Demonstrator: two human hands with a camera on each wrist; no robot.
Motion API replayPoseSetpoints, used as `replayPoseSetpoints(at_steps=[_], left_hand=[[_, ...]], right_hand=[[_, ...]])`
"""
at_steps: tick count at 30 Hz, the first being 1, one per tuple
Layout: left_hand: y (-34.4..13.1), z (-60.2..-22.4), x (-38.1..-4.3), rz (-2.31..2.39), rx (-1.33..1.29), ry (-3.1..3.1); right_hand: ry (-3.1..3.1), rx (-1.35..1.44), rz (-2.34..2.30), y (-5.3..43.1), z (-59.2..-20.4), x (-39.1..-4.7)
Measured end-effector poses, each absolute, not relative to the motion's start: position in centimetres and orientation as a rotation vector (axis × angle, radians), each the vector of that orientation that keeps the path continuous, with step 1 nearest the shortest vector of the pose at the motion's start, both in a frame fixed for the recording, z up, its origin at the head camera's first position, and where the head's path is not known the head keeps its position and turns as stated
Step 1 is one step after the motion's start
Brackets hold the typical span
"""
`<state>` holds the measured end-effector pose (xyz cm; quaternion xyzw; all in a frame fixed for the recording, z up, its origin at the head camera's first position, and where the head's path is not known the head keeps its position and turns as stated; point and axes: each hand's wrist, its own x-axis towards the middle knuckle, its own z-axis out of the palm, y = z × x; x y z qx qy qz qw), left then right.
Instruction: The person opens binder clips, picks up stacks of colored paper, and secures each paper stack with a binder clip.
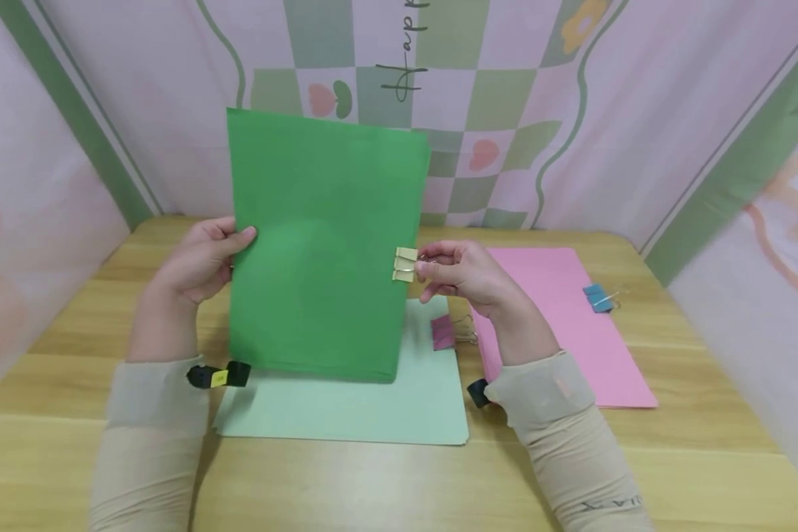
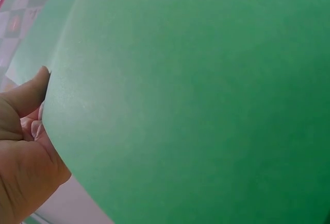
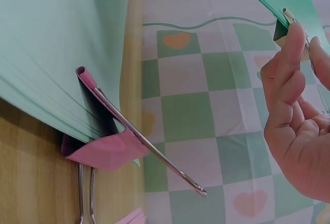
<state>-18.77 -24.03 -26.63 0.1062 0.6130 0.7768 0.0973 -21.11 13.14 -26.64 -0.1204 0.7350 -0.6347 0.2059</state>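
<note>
A stack of green paper is held up, tilted, above the table. My left hand pinches its left edge, thumb on the near face and the other fingers partly hidden behind. On the right edge sits a yellow binder clip. My right hand pinches the clip's wire handles between thumb and fingers. Beneath lies a pale green stack, with a pink binder clip gripping its right edge, wire handles spread apart.
To the right, a pink paper stack rests on the wooden table, partly behind my right forearm. A blue binder clip is on its right edge. A patterned curtain hangs behind the table and along both sides.
</note>
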Motion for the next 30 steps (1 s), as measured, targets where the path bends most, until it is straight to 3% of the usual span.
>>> replayPoseSetpoints(at_steps=[30], left_hand=[[-23.69, -26.79, -18.80, 2.252, 0.233, 1.905]], right_hand=[[2.013, -0.361, -1.715, 13.07, -26.84, -21.48]])
